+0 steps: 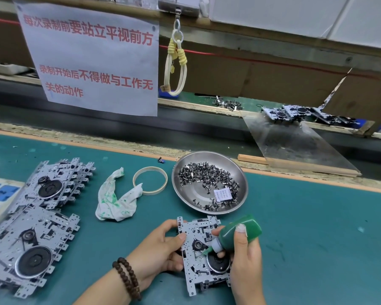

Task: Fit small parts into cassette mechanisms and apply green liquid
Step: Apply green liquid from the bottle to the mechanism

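The left hand point(161, 249) is gripping the left edge of a grey metal cassette mechanism point(204, 254) lying on the teal worktop point(306, 227), fingers closed on it. The right hand point(243, 260) is clasping a tilted green plastic squeeze bottle point(235, 233), nozzle touching the mechanism. Beyond, a round steel dish point(209, 182) is holding small black parts point(207, 173).

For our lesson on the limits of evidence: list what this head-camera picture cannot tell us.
- Nozzle tip of the green bottle: too small to show whether liquid flows.
- Label in the steel bowl: print too small to read.
- Held cassette mechanism: the left hand and right hand cover its edges.
- Stacked mechanisms: cut off by the left edge.
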Tool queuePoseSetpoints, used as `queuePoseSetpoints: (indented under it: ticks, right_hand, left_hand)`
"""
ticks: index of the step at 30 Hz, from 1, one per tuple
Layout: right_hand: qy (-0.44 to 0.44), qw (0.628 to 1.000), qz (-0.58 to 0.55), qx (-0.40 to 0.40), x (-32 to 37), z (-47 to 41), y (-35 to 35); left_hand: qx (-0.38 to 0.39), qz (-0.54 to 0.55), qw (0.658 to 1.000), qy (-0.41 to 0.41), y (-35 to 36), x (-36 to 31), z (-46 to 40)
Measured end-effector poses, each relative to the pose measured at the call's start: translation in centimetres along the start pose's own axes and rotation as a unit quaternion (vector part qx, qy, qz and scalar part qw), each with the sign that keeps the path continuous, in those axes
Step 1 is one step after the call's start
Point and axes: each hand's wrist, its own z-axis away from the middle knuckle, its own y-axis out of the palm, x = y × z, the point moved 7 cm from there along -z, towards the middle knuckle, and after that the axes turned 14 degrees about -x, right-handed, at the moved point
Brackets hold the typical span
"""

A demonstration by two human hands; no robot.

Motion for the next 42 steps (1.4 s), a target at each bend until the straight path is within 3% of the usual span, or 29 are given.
queuePoseSetpoints:
  ticks: [16,29,34,38,42]
  right_hand:
    - [0.000,1.000,0.008,-0.005,0.0,0.0,-0.1]
    - [0.035,0.999,-0.014,0.001,0.4,0.1,0.1]
    - [0.099,0.991,-0.076,-0.036,0.2,-0.2,-0.9]
    - [0.201,0.950,-0.208,-0.114,-0.5,-0.5,-3.2]
    - [0.247,0.929,-0.241,-0.137,-0.3,-0.5,-5.4]
  left_hand:
    - [-0.002,-0.020,1.000,-0.018,-0.2,-0.1,-0.2]
    - [-0.010,-0.129,0.991,-0.042,-0.3,-1.6,-1.7]
    - [-0.035,-0.141,0.989,-0.019,-0.1,-1.6,-0.8]
    - [-0.038,-0.130,0.989,0.051,1.2,-0.7,1.5]
    - [-0.030,-0.140,0.984,0.108,3.1,0.4,3.1]
